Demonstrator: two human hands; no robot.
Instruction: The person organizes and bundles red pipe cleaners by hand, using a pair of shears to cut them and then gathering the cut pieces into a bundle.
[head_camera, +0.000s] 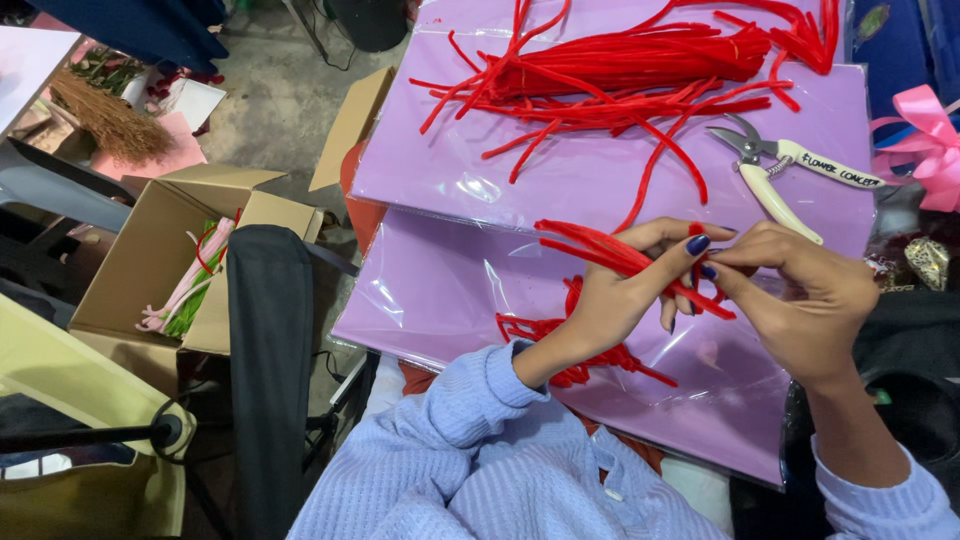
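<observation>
My left hand (625, 290) grips a small bunch of red pipe cleaners (590, 246) that stick out to the upper left and lower right of the fist. My right hand (800, 295) meets it from the right, its fingertips pinching the same red stems at the left thumb. Both hands hover over purple plastic-wrapped paper sheets (450, 290). More short red pieces (575, 360) lie on the sheet under my left wrist. A large pile of long red pipe cleaners (640, 75) rests on the far sheet.
White-handled cutting pliers (775, 170) lie on the far sheet at right, a pink ribbon bow (925, 140) beyond them. An open cardboard box (165, 265) with pink, white and green stems stands on the left, next to a dark chair back (270, 370).
</observation>
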